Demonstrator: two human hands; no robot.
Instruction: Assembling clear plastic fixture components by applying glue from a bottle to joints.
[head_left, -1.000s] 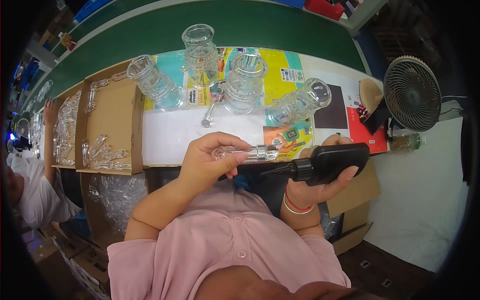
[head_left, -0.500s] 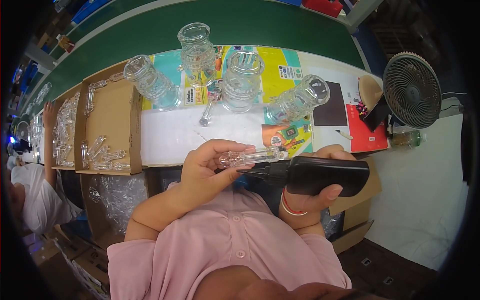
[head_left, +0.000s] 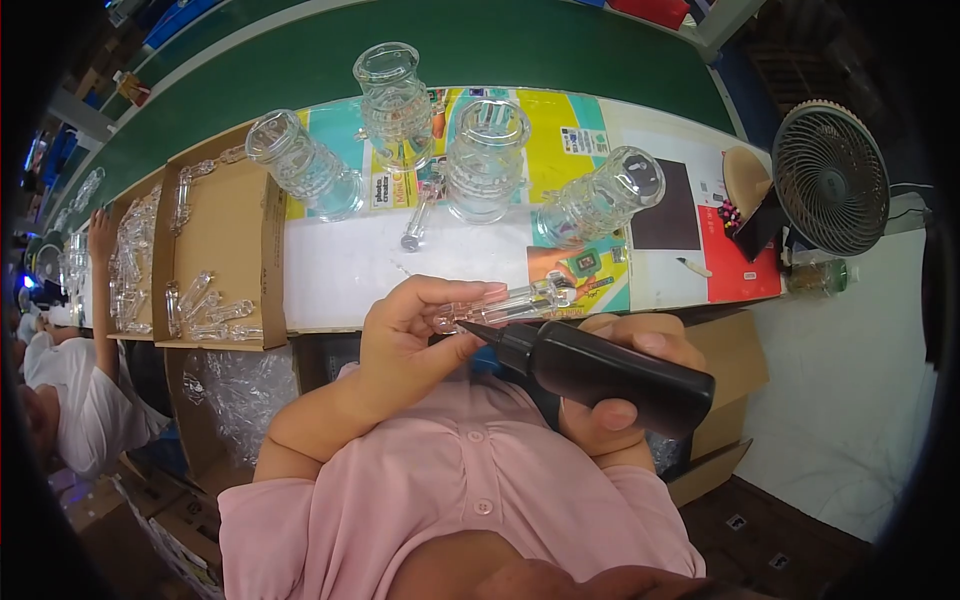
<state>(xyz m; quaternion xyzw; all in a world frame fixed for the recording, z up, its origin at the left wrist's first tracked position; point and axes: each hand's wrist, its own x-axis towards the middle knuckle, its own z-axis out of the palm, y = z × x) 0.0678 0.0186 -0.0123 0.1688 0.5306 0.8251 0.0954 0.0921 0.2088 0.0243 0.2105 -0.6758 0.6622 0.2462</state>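
Between the thumb and fingers of my left hand lies a clear glass tube piece, held sideways above the table's front edge. My right hand is wrapped round a black squeeze bottle with a pointed nozzle. The nozzle tip is at the left end of the glass piece, by my left thumb; whether it touches the glass I cannot tell. Beyond my hands stand several clear glass vessels, among them a tall one and a tilted one. A small glass tube lies between them.
On the left, a cardboard tray holds several glass pieces, with a fuller tray beside it. A co-worker's arm reaches there. A black fan and a dark phone-like slab stand at the right. A marker lies nearby.
My right hand has tilted the squeeze bottle, its base swinging down and nearer while the nozzle tip rises to the glass piece's left end. My left hand stays nearly still.
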